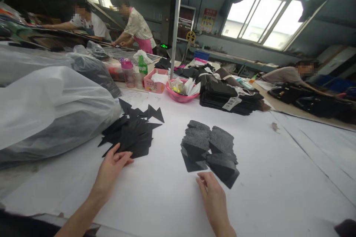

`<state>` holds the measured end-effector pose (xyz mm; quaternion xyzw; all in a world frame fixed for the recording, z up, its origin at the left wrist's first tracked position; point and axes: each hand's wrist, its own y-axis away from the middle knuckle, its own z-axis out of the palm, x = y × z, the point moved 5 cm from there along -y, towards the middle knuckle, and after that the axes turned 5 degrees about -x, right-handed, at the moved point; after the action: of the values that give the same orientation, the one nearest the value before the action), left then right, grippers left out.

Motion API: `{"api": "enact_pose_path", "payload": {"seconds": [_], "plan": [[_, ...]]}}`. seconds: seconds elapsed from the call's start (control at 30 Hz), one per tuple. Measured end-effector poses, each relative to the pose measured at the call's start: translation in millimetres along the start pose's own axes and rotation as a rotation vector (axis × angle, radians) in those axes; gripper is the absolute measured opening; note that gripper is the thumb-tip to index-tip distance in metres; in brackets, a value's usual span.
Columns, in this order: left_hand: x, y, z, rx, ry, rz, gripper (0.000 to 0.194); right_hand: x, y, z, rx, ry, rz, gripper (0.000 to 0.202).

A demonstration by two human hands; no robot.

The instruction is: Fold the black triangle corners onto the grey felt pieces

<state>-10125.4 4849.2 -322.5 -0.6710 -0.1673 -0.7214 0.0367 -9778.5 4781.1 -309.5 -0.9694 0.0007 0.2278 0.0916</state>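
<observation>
A loose heap of black cut fabric pieces point(133, 137), many with pointed corners, lies on the white table. At its near edge is my left hand point(114, 163), fingers apart and touching the heap or just over it; no piece shows in its grasp. To the right, overlapping dark pieces with grey, fuzzy-looking faces point(196, 135) are laid out in two columns. Just short of their near end rests my right hand point(213, 192), loosely curled, with a gap between thumb and fingers and nothing seen in it.
A large translucent plastic bag point(63, 111) bulges over the left side. Farther back stand a pink basket point(180, 96), a pink box point(154, 85), a pink-lidded cup point(128, 72) and a stack of black fabric point(219, 98). A metal pole point(176, 22) rises behind. Several people work at other tables.
</observation>
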Motion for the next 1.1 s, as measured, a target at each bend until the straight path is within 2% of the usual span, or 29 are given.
{"api": "enact_pose_path", "payload": {"seconds": [0.07,0.13,0.2,0.3,0.5,0.67,0.77,0.83,1.0,1.07,1.1], "plan": [[-10,10,0.9,-0.044,-0.108,0.093,0.091,2,-22,0,0.042,0.152,-0.042,0.013],[-23,22,6.9,-0.122,-0.25,0.159,0.08,3,-44,4,0.08,0.259,-0.076,0.016],[-33,28,12.4,-0.184,-0.386,0.188,0.065,5,-63,9,0.103,0.309,-0.098,0.024],[-38,28,14.2,-0.201,-0.516,0.246,0.051,8,-81,16,0.102,0.341,-0.155,0.032],[-37,25,12.9,-0.199,-0.587,0.3,0.045,7,-83,20,0.096,0.364,-0.26,0.028],[-32,29,16.6,-0.199,-0.594,0.322,0.042,9,-81,17,0.088,0.34,-0.294,0.033],[-28,30,19.4,-0.196,-0.627,0.327,0.04,14,-82,13,0.071,0.289,-0.291,0.028],[-27,30,19.8,-0.2,-0.653,0.338,0.039,18,-84,9,0.076,0.245,-0.251,0.026],[-19,36,21.0,-0.194,-0.727,0.431,0.033,28,-91,1,0.146,0.131,-0.058,0.038],[-8,44,34.8,-0.227,-0.764,0.547,0.029,30,-93,1,0.15,0.081,-0.019,0.041],[-2,51,47.8,-0.272,-0.782,0.632,0.028,31,-94,1,0.143,0.059,-0.009,0.042]]}}
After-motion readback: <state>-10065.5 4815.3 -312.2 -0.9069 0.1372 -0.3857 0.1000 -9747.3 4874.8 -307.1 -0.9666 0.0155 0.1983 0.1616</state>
